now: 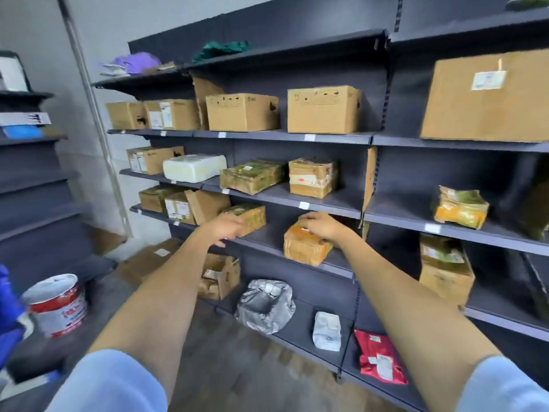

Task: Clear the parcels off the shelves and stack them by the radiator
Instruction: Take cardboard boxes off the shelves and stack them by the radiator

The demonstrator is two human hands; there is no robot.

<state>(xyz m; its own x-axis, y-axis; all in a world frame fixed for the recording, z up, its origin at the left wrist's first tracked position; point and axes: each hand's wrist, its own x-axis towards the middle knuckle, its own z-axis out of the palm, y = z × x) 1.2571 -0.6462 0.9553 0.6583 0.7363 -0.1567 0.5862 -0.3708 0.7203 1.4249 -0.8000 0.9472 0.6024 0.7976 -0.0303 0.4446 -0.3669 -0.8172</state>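
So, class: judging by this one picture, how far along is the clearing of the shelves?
Done: nothing visibly; no radiator or stack is in view.
In hand: the right hand rests on the orange tape-wrapped parcel; the left hand reaches the small green-printed box.
Left: most shelves are still loaded, including the large brown cardboard box.

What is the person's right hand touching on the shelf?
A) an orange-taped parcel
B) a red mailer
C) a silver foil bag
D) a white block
A: the right hand rests on top of the orange-taped parcel; the silver bag and red mailer lie untouched lower down.
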